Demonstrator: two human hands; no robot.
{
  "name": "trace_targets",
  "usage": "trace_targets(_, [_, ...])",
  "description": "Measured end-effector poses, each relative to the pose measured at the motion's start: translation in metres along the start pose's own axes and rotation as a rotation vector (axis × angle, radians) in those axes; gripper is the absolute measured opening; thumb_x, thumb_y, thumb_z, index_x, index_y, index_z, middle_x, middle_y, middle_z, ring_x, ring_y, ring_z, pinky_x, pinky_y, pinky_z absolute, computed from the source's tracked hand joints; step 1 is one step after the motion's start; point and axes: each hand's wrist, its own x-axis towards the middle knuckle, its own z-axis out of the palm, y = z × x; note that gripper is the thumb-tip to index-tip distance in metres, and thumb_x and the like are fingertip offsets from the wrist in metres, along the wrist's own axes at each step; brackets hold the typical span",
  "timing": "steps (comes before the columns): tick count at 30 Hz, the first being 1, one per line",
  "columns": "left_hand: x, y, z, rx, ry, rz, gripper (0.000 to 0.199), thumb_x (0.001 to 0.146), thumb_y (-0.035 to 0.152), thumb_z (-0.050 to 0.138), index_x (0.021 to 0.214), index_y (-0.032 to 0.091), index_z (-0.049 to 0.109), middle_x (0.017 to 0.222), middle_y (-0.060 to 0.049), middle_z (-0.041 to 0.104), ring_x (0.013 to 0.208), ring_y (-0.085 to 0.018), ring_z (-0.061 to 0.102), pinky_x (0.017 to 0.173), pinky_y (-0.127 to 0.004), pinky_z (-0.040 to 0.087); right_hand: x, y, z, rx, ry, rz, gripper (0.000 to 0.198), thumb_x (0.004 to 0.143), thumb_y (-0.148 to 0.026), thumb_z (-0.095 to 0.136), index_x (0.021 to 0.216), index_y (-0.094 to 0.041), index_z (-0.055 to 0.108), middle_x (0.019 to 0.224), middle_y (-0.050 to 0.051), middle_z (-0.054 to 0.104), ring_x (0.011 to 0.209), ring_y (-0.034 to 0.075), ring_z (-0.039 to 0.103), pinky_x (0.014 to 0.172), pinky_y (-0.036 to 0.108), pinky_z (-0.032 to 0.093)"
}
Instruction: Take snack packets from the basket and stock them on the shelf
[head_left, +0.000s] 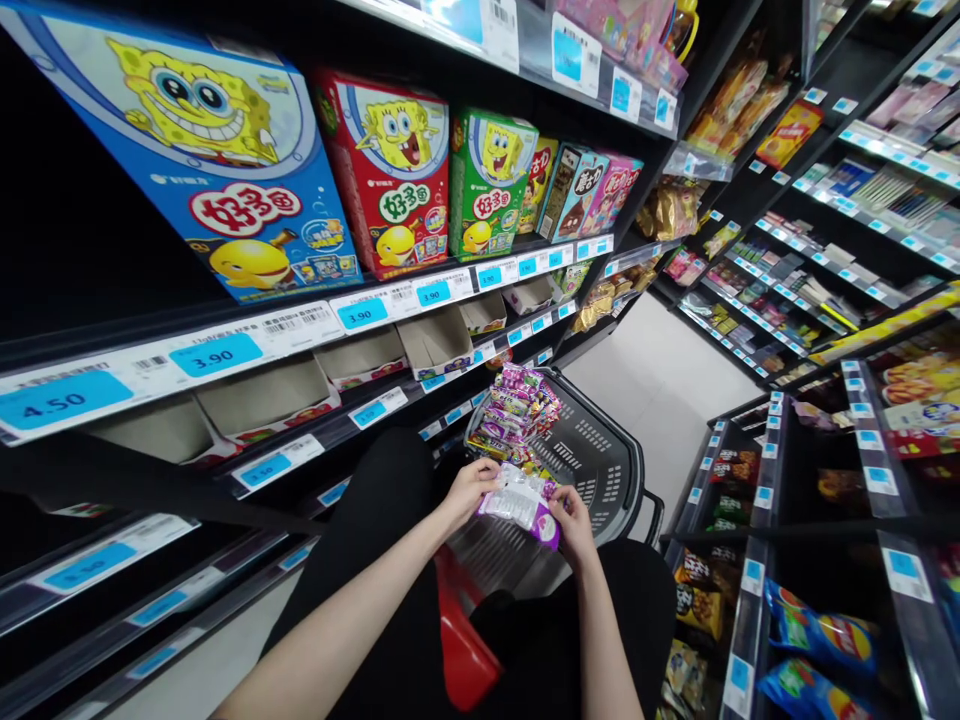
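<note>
Between my two hands a purple and silver snack packet (517, 503) is stretched out, its back with small print turned up. My left hand (472, 490) pinches its left end, and my right hand (573, 520) grips the right end. Under and beyond the packet stands a dark grey shopping basket (619, 440) with slotted walls. Several purple, pink and yellow snack packets (517, 405) lie piled at the basket's far left. A red handle-like piece (461, 640) shows between my knees, below the basket's near side.
To the left, a shelf holds a blue cartoon box (247, 230), a red box (390, 180) and a green box (491, 190). Open cardboard trays (435, 340) sit one level lower. Shelves with chip bags (817, 630) rise on the right. Pale floor (660, 370) shows beyond the basket.
</note>
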Motion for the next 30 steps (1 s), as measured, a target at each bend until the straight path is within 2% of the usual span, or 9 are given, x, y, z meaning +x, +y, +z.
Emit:
trace_targets(3, [0.000,0.001,-0.001,-0.074,-0.028,-0.106,0.013,0.052,0.007,0.062,0.064,0.010,0.062,0.057,-0.001,0.060,0.051,-0.009,0.053,0.053,-0.021,0.042,0.000,-0.004,0.003,0.264,-0.033,0.124,0.013,0.065,-0.029,0.062,0.073,-0.020,0.060,0.067,-0.002,0.059,0.060,0.013,0.053,0.058,0.024,0.043])
trace_targets(7, [-0.004,0.008,-0.002,-0.143,-0.161,-0.242,0.030,0.054,0.002,0.052,0.080,0.008,0.067,0.072,-0.008,0.066,0.066,-0.016,0.061,0.066,-0.028,0.048,-0.001,-0.012,-0.003,0.594,-0.055,0.241,0.017,0.059,-0.017,0.059,0.075,-0.018,0.066,0.081,0.002,0.065,0.070,0.015,0.059,0.070,0.028,0.047])
trace_targets(12, [-0.010,0.012,0.004,-0.024,-0.205,-0.227,0.041,0.055,0.003,0.061,0.095,0.011,0.064,0.087,-0.008,0.068,0.083,-0.018,0.062,0.080,-0.029,0.046,-0.006,-0.020,-0.010,0.687,-0.072,0.259,0.032,0.053,-0.008,0.059,0.083,-0.016,0.067,0.094,0.005,0.066,0.087,0.016,0.059,0.084,0.026,0.045])
trace_targets(16, [-0.008,0.006,0.004,0.234,-0.168,-0.140,0.024,0.062,0.020,0.063,0.084,0.011,0.065,0.074,-0.006,0.066,0.073,-0.018,0.062,0.069,-0.029,0.047,-0.007,-0.018,-0.008,0.594,0.006,0.353,0.022,0.059,-0.021,0.069,0.081,-0.017,0.065,0.079,0.004,0.068,0.074,0.014,0.063,0.066,0.023,0.050])
trace_targets(18, [-0.005,0.003,0.002,0.391,-0.116,-0.082,0.017,0.065,0.029,0.059,0.065,0.012,0.062,0.057,-0.002,0.059,0.060,-0.016,0.058,0.061,-0.028,0.044,-0.006,-0.012,-0.008,0.411,0.058,0.359,0.021,0.062,-0.034,0.068,0.072,-0.016,0.063,0.063,0.002,0.065,0.056,0.012,0.061,0.050,0.021,0.047])
trace_targets(20, [-0.003,0.000,0.000,0.549,-0.037,0.031,0.025,0.066,0.033,0.058,0.049,0.014,0.054,0.049,0.002,0.049,0.053,-0.014,0.051,0.057,-0.027,0.040,-0.004,-0.004,-0.010,0.135,0.129,0.313,0.031,0.064,-0.046,0.063,0.058,-0.016,0.059,0.044,-0.002,0.055,0.038,0.010,0.050,0.036,0.020,0.038])
trace_targets(24, [0.000,-0.004,-0.002,0.753,0.073,0.291,0.030,0.067,0.034,0.056,0.043,0.016,0.049,0.061,0.001,0.045,0.061,-0.013,0.047,0.060,-0.025,0.036,0.001,0.008,-0.016,-0.155,0.194,0.240,0.041,0.058,-0.051,0.062,0.040,-0.017,0.051,0.029,-0.005,0.039,0.029,0.009,0.037,0.031,0.021,0.026])
trace_targets(26, [0.001,-0.006,-0.001,0.761,0.065,0.255,0.032,0.069,0.037,0.052,0.044,0.017,0.050,0.061,0.001,0.045,0.060,-0.013,0.046,0.057,-0.024,0.035,0.002,0.010,-0.018,-0.186,0.189,0.232,0.040,0.056,-0.050,0.062,0.038,-0.017,0.051,0.028,-0.005,0.040,0.030,0.009,0.037,0.032,0.021,0.025])
trace_targets(30, [-0.002,-0.007,-0.002,0.752,0.018,0.124,0.037,0.073,0.043,0.046,0.047,0.017,0.049,0.042,0.005,0.039,0.039,-0.010,0.039,0.042,-0.022,0.028,0.001,0.009,-0.019,-0.249,0.172,0.223,0.040,0.058,-0.050,0.060,0.039,-0.016,0.054,0.029,-0.004,0.042,0.032,0.010,0.040,0.033,0.021,0.027])
